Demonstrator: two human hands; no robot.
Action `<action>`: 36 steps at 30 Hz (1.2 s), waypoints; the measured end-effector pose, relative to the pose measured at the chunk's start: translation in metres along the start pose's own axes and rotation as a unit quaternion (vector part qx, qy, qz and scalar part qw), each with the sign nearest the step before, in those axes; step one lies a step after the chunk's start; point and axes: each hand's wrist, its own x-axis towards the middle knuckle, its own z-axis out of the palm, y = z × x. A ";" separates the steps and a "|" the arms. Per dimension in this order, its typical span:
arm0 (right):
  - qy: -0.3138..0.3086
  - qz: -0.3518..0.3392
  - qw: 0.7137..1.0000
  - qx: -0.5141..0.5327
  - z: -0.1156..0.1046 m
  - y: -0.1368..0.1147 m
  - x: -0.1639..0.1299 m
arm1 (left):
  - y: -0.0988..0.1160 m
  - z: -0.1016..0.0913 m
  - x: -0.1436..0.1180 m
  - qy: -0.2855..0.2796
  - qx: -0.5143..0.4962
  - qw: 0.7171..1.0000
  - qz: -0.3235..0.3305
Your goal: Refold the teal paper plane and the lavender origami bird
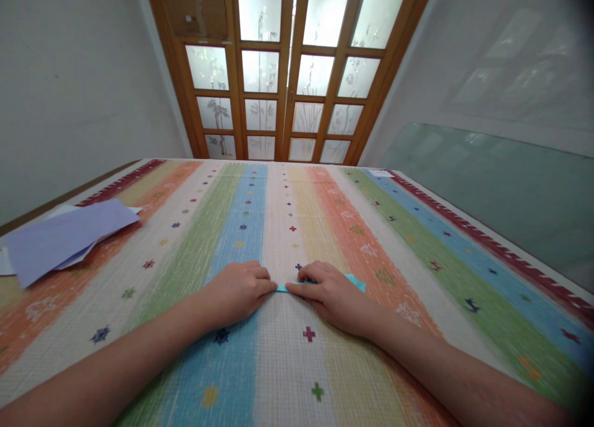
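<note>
Fingers (260, 277) of left hand (239, 293) curled down, tips pressing onto teal paper (356, 283); right hand (327, 293) likewise flattened over it, index tip meeting the left one near the middle. Nothing gripped or lifted: both hands bearing down, probably to hold a fold flat against the striped mat (417, 241). Paper lying low and mostly hidden under the right hand, one corner poking out beyond its knuckles, a thin edge showing between the two index tips. Fold shape hard to tell from here. Purple sheets (65, 238) lying well apart at far left, untouched. Glazed wooden doors (288, 74) beyond.
</note>
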 end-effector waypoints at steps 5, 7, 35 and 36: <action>-0.003 0.004 1.000 0.004 -0.002 -0.002 0.000 | 0.002 0.006 0.001 0.024 0.023 0.999 0.027; -0.003 0.010 1.000 0.005 -0.003 -0.003 0.000 | 0.003 0.007 0.002 0.024 0.043 0.998 0.038; 0.037 0.065 0.997 -0.014 -0.005 -0.011 0.003 | 0.009 0.003 0.004 0.014 0.027 0.999 0.027; 0.035 0.067 0.997 -0.017 -0.006 -0.011 0.003 | 0.009 0.003 0.004 0.016 0.023 0.999 0.025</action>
